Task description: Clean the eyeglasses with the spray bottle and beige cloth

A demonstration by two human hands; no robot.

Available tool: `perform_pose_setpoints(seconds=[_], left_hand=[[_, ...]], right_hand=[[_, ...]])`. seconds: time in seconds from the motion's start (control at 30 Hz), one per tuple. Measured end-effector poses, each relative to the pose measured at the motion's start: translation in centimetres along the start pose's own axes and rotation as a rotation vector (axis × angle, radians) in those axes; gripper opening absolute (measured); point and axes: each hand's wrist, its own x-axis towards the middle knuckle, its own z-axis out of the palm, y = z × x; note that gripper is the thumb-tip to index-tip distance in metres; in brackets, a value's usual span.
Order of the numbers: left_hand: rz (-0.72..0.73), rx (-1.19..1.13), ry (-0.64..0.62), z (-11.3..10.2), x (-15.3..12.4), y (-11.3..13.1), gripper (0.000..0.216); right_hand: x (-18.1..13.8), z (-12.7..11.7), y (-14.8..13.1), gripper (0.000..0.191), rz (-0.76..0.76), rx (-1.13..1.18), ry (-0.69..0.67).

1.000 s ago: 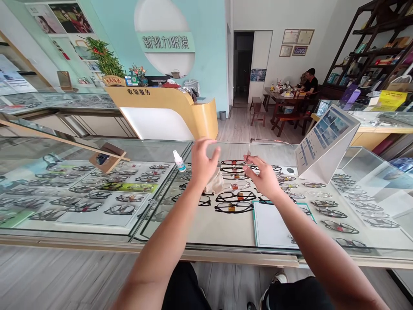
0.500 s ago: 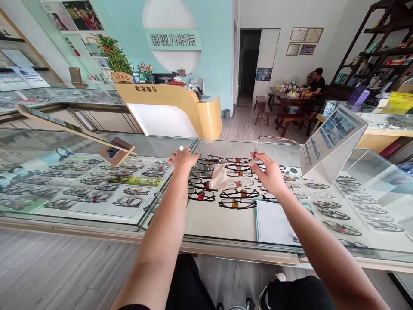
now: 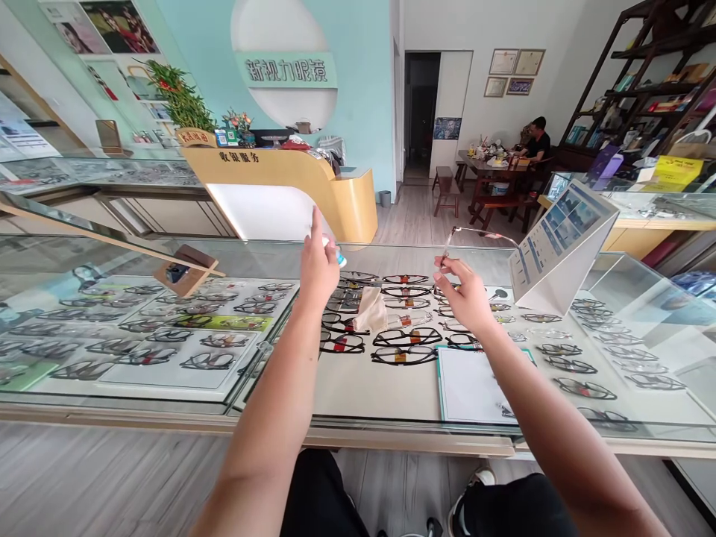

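Observation:
My left hand (image 3: 321,268) is closed round a small white-and-blue bottle (image 3: 341,258), mostly hidden by the palm, with the index finger pointing up. Between thumb and fingers of my right hand (image 3: 463,291) is a thin-framed pair of glasses (image 3: 482,233), raised over the counter; its lenses are hard to make out. A beige cloth (image 3: 371,310) lies on the glass counter between my hands. Several dark-framed glasses (image 3: 406,337) are in rows under the glass. Nearer me is a white sheet with a teal edge (image 3: 470,380).
A tilted mirror (image 3: 106,231) and a wooden stand (image 3: 184,270) are on the left of the counter. To the right rises a white display board (image 3: 562,246). Beyond are a yellow cashier desk (image 3: 358,201) and a person (image 3: 538,140) seated at a table.
My left hand has lifted the bottle off the counter, and its index finger now points upward. My right hand still holds the glasses in about the same place. The view has shifted slightly.

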Motion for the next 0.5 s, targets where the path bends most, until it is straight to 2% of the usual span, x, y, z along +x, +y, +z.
perform_pose_setpoints(seconds=[0.1,0.17,0.3,0.5], left_hand=[[0.08,-0.402,-0.119,1.7,-1.0,1.8,0.094],[0.06,-0.596,-0.194,3.0,-1.8,2.9,0.089],[-0.148,-0.856,-0.382,4.5,-3.3,4.4,0.074],[-0.418,-1.149,-0.59,4.8,-4.9,6.3,0.077]], right_hand=[[0.1,0.1,0.0,0.042,0.02,0.043,0.012],[0.0,0.3,-0.1,0.046,0.042,0.092,0.009],[-0.1,0.5,-0.6,0.055,0.101,0.197,-0.021],[-0.2,0.5,-1.2,0.057,0.172,0.298,-0.078]])
